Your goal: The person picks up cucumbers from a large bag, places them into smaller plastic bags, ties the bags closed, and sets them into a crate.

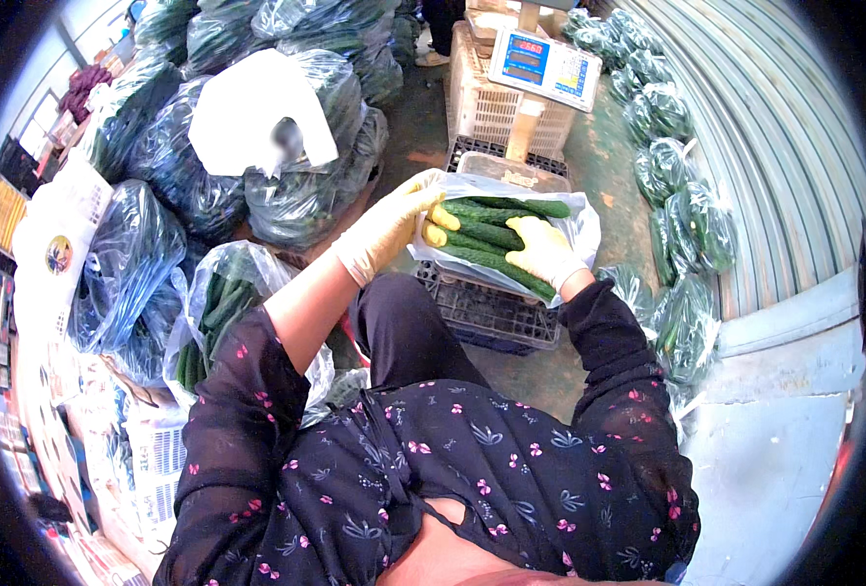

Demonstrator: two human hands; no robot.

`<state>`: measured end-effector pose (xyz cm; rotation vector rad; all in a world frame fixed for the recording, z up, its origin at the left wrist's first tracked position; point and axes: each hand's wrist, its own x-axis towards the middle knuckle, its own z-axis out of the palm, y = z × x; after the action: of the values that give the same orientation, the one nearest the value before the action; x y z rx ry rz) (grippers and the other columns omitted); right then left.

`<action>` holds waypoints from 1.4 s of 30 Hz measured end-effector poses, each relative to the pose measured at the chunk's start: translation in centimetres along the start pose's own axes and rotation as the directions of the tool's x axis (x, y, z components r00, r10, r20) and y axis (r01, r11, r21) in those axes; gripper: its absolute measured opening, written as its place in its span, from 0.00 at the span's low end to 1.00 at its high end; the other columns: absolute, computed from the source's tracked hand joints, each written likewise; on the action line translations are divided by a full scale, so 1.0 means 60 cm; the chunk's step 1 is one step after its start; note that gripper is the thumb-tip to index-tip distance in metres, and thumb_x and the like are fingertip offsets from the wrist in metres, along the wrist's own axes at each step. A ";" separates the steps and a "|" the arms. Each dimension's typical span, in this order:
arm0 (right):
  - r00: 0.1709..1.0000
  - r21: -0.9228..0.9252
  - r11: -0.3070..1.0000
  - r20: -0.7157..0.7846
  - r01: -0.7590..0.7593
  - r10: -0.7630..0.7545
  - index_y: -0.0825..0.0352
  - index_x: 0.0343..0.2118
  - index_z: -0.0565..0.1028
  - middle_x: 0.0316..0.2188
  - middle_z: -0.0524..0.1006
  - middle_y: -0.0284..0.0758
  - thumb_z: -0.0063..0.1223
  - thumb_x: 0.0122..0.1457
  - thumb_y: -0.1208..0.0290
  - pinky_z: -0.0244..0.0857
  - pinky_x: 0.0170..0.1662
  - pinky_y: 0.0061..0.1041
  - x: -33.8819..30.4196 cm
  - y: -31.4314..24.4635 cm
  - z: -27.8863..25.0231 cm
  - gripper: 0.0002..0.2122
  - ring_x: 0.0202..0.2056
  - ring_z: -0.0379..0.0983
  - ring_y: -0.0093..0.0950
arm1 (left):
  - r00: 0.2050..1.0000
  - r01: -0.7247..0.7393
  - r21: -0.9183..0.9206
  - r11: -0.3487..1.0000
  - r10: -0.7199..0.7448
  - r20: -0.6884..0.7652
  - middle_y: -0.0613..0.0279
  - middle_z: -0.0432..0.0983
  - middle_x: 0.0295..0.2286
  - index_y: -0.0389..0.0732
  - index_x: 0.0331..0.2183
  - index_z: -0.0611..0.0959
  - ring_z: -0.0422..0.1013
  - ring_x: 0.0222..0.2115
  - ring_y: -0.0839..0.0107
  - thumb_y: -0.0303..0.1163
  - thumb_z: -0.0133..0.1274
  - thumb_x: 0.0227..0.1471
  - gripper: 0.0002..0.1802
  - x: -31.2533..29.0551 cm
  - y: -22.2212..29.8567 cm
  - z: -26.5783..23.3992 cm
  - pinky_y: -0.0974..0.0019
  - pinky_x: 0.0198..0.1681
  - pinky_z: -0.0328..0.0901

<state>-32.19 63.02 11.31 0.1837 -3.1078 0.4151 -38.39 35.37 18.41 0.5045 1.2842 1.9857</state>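
Several dark green cucumbers [487,232] lie side by side in an opened clear plastic bag [581,227] in front of me, above black plastic crates [496,313]. My left hand [389,234], in a pale yellow glove, grips the bag's left edge, with yellow fingertips over the cucumber ends. From the right, my right hand [547,252], gloved the same way, rests over the cucumbers with its fingers bent around them; part of its grip is hidden. Just beyond the bag stands a scale with a lit display [547,66].
Large plastic bags of cucumbers [301,195] are piled at the left, with a white plastic sheet [257,112] on top. An open bag of cucumbers [223,303] stands by my left arm. Smaller filled bags [692,225] line the corrugated wall [775,146]. A pale crate [492,98] stands behind the scale.
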 end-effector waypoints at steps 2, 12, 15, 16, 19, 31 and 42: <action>0.997 0.007 1.000 -0.071 -0.013 0.013 0.63 0.50 0.74 0.46 0.76 0.44 0.60 0.45 0.61 0.68 0.52 0.39 -0.002 -0.007 0.001 0.26 0.48 0.73 0.43 | 1.000 0.001 0.039 0.999 0.000 -0.025 0.58 0.77 0.32 0.40 0.57 0.66 0.74 0.28 0.75 0.41 0.50 0.61 0.27 -0.011 -0.012 -0.010 0.73 0.33 0.70; 0.998 -0.288 0.957 -0.058 -0.041 0.026 0.60 0.58 0.61 0.48 0.69 0.39 0.72 0.34 0.55 0.57 0.54 0.45 -0.030 -0.037 0.044 0.45 0.51 0.66 0.42 | 0.999 -0.036 -0.039 0.999 0.037 0.015 0.65 0.76 0.41 0.42 0.54 0.71 0.74 0.34 0.75 0.47 0.55 0.55 0.29 -0.021 -0.031 -0.023 0.70 0.38 0.70; 0.998 -0.229 0.972 0.029 -0.055 0.063 0.59 0.57 0.63 0.47 0.70 0.42 0.71 0.35 0.58 0.59 0.54 0.44 0.001 -0.031 0.032 0.42 0.50 0.67 0.43 | 0.994 -0.099 -0.174 0.980 0.091 -0.056 0.61 0.76 0.31 0.43 0.47 0.75 0.73 0.28 0.74 0.44 0.55 0.57 0.20 -0.018 -0.010 0.004 0.70 0.31 0.70; 0.996 -0.217 0.975 0.055 -0.050 0.063 0.59 0.57 0.65 0.46 0.71 0.43 0.70 0.35 0.59 0.61 0.53 0.44 0.017 -0.025 0.024 0.41 0.50 0.68 0.44 | 0.996 -0.074 -0.169 0.983 0.065 -0.056 0.61 0.76 0.31 0.43 0.46 0.75 0.73 0.28 0.73 0.44 0.55 0.57 0.20 -0.018 -0.004 -0.001 0.70 0.31 0.70; 0.993 -0.231 0.971 0.111 0.066 -0.041 0.62 0.49 0.73 0.40 0.76 0.46 0.65 0.38 0.64 0.69 0.47 0.42 0.068 -0.011 -0.006 0.29 0.44 0.74 0.45 | 0.998 -0.031 -0.209 0.977 0.018 -0.065 0.61 0.75 0.32 0.44 0.46 0.74 0.73 0.28 0.72 0.44 0.55 0.56 0.20 -0.009 0.004 -0.022 0.67 0.33 0.71; 0.940 -0.230 0.952 -0.231 0.199 -0.252 0.62 0.45 0.76 0.42 0.77 0.41 0.68 0.44 0.57 0.63 0.52 0.38 0.130 -0.019 -0.007 0.25 0.48 0.71 0.42 | 0.990 -0.103 -0.104 0.989 0.092 -0.107 0.59 0.76 0.40 0.38 0.52 0.73 0.74 0.38 0.71 0.36 0.51 0.60 0.21 0.001 -0.008 -0.025 0.68 0.41 0.71; 0.955 0.111 0.983 -0.275 0.147 -0.112 0.63 0.42 0.78 0.40 0.78 0.41 0.63 0.48 0.64 0.66 0.51 0.37 0.016 -0.003 -0.011 0.17 0.45 0.73 0.41 | 0.958 -0.155 0.069 0.986 0.167 -0.232 0.52 0.77 0.41 0.34 0.52 0.70 0.74 0.41 0.66 0.38 0.54 0.58 0.25 0.011 -0.024 -0.037 0.65 0.49 0.67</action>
<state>-33.13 62.93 12.03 0.3027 -2.7863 0.5860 -39.78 34.80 16.12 0.4158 1.4823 2.2068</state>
